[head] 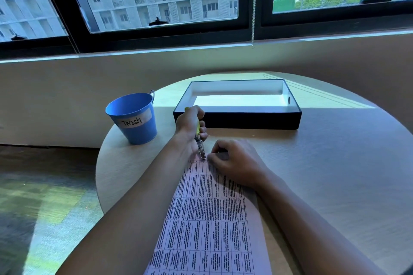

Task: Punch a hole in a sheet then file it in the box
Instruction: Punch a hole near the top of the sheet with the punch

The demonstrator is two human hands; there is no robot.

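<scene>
Round table (335, 163). Left hand (190, 121) grips punch (200, 147); right hand (234, 161) pinches sheet (207, 219) edge. Sheet likely light, floppy: hold by edge.

Round pale-wood table (335, 163) with three things on it
A shallow black box (245, 121) with a white inside sits open toward the far edge, one long side facing the person; left of the box, apart from it and near the table's rim, stands a blue bucket (134, 131) with a white label reading "Trash"; nearer than the box, in front of its left half, a pink sheet (207, 219) printed with a black grid of text lies flat and runs toward the near edge; sunlight falls on the tabletop behind the box and to its left
</scene>
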